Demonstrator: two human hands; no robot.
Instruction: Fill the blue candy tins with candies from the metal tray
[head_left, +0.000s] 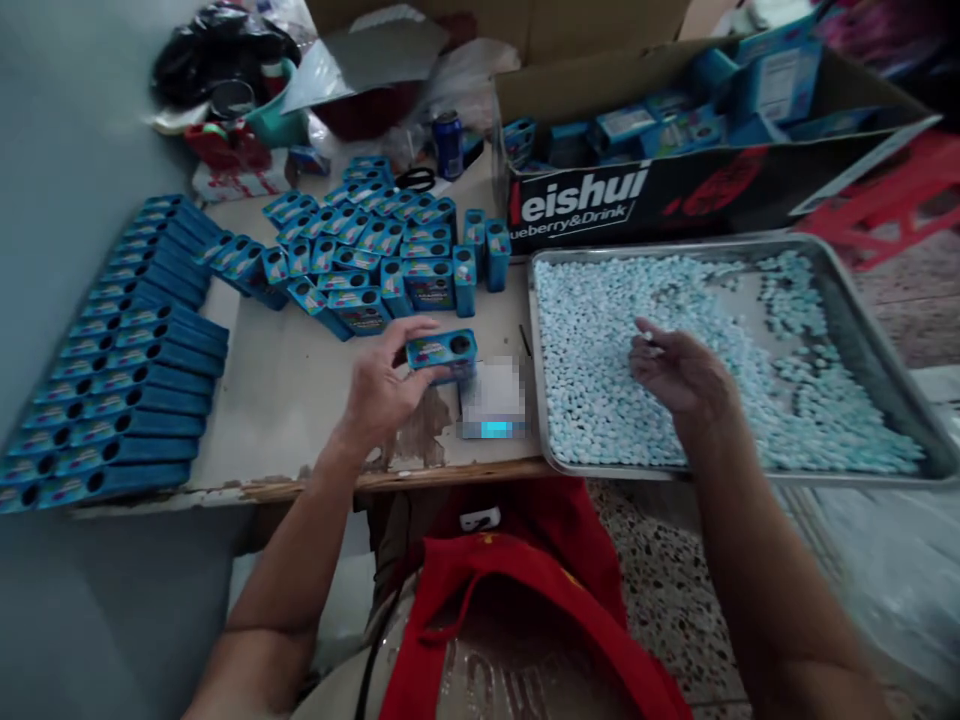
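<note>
My left hand [390, 378] grips a small blue candy box [441, 348] between thumb and fingers, its top with a dark round hole facing up. Just beside and below the box is a small scale [491, 400] with a lit cyan display; its upper part is blurred out. Over the metal tray [559, 466] of pale blue and white candies [592, 360], my right hand [682, 370] is closed with its fingertips together. Something small and whitish shows at those fingertips, too small to make out for certain.
Rows of blue boxes [142, 400] stand at the left, with more blue boxes [360, 310] grouped mid-table. A big cardboard carton [720, 195] holding blue packs stands behind the tray. A blue can [448, 145], black-handled scissors [415, 179] and a teal basin [271, 120] are at the back.
</note>
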